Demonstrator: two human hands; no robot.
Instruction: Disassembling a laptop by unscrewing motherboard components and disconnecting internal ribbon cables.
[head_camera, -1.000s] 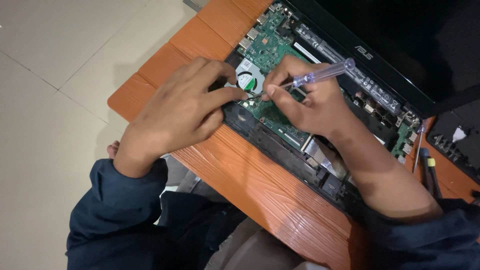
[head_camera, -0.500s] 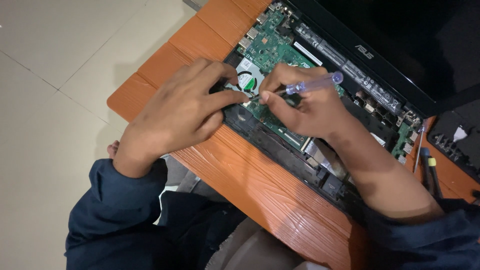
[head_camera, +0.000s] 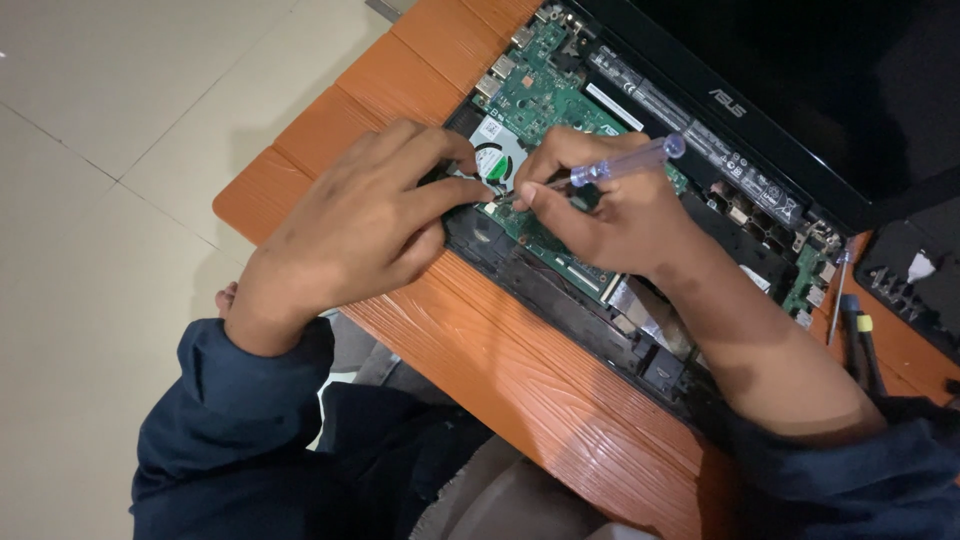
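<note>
An opened laptop (head_camera: 640, 330) lies on an orange wooden table (head_camera: 520, 370), its green circuit board (head_camera: 545, 100) and round cooling fan (head_camera: 495, 160) exposed. My right hand (head_camera: 610, 210) grips a screwdriver with a clear purple handle (head_camera: 630, 160), its tip down on the board beside the fan. My left hand (head_camera: 370, 220) rests on the laptop's near edge, its fingertips pressed against the fan right next to the screwdriver tip. What lies under the fingertips is hidden.
The laptop's dark screen (head_camera: 800, 80) stands open at the back. Two more screwdrivers (head_camera: 860, 330) lie on the table at the right, beside a black part (head_camera: 915, 280). Pale floor tiles (head_camera: 110, 150) lie to the left. My dark trousers (head_camera: 420, 470) are below the table edge.
The screwdriver handle has tilted lower and swung slightly between frames while my right hand stays by the fan. My left hand has hardly moved.
</note>
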